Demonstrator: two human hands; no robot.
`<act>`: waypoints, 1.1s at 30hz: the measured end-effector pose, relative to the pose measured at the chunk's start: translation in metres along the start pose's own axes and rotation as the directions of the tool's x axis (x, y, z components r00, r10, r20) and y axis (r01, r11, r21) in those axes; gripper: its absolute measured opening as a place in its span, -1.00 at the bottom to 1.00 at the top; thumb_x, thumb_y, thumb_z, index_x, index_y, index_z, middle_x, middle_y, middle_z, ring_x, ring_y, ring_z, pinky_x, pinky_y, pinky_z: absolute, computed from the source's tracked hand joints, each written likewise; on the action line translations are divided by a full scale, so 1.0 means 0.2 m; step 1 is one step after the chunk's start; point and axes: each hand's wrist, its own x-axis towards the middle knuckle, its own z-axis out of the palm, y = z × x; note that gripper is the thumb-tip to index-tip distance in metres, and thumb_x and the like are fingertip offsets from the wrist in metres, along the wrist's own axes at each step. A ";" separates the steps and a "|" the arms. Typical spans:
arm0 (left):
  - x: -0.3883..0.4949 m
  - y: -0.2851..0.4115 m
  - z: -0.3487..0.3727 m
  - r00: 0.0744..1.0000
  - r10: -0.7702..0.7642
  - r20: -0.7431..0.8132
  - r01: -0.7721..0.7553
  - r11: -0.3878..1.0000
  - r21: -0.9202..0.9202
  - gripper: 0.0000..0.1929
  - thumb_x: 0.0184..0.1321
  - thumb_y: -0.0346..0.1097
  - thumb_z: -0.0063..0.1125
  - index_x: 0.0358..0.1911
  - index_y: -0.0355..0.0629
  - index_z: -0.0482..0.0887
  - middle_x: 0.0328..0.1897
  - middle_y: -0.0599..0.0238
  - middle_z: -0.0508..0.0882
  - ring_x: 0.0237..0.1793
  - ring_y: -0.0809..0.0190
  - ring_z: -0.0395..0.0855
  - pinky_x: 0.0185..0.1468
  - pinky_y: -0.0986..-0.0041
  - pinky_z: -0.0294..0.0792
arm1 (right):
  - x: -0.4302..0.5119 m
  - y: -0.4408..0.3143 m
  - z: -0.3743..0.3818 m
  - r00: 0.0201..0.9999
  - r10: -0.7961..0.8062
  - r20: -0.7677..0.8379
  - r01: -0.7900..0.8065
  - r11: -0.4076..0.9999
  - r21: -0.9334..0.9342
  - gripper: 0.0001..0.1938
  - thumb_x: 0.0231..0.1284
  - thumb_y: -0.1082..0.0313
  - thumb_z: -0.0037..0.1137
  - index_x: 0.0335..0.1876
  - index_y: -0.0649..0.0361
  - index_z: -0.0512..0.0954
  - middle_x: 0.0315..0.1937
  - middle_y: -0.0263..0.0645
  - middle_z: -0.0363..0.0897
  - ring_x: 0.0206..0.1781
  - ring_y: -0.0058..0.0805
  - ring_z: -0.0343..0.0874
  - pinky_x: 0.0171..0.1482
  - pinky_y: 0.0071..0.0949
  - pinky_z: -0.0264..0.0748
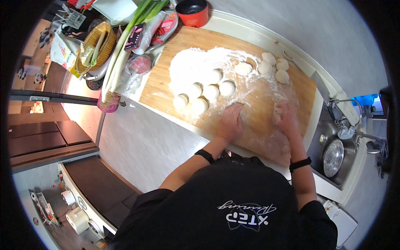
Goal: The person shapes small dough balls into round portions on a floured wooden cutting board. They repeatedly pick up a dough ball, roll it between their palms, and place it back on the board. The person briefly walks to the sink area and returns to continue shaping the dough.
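Observation:
My left hand (230, 122) rests cupped on the floured wooden board (259, 125), its fingers bent. What lies under its palm is hidden. Over the board's right part is my right hand (286, 117), slightly blurred, with curled fingers; whether dough is beneath it cannot be seen. Several round dough balls (211, 92) sit in loose flour to the upper left of my left hand. Beyond my right hand lies a group of slightly flattened dough pieces (282, 76). A single oval dough piece (243, 68) lies between the two groups, beside a white heap of flour (190, 67).
A steel sink (318, 156) with a metal bowl (333, 157) adjoins the board on the right. At the upper left are long green onions (120, 57), a wicker basket (107, 40) and plastic-wrapped items (134, 72). A red pot (193, 15) stands behind the board.

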 end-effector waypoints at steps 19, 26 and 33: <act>0.00 -0.01 0.00 0.998 0.003 0.066 -0.004 1.000 0.028 -0.59 0.07 -0.49 0.04 0.07 -0.20 0.52 0.11 0.09 0.58 0.19 -0.04 0.49 0.34 0.15 0.27 | -0.11 -0.16 0.17 0.947 -0.163 0.278 0.207 0.969 -0.136 -0.62 0.32 0.11 -0.01 0.18 0.00 0.52 0.33 -0.23 0.40 0.47 -0.11 0.20 0.49 0.08 -0.02; 0.01 0.00 0.00 0.997 -0.002 0.071 0.004 1.000 -0.018 -0.60 0.08 -0.49 0.04 0.06 -0.21 0.52 0.12 0.07 0.58 0.19 -0.05 0.49 0.35 0.14 0.26 | 0.04 0.07 0.06 0.971 0.237 0.012 -0.234 0.965 -0.122 -0.59 0.39 0.13 -0.13 0.20 0.16 0.49 0.22 -0.14 0.51 0.38 -0.10 0.32 0.38 -0.17 0.26; 0.00 0.00 -0.01 0.996 -0.030 0.089 0.027 0.999 0.030 -0.61 0.08 -0.49 0.04 0.05 -0.20 0.53 0.10 0.09 0.59 0.16 -0.05 0.51 0.32 0.15 0.28 | -0.23 -0.12 0.15 0.996 -0.020 -0.083 0.024 0.999 0.042 -0.63 0.31 0.19 0.04 0.18 0.10 0.50 0.36 -0.02 0.32 0.34 0.07 0.32 0.37 -0.05 0.24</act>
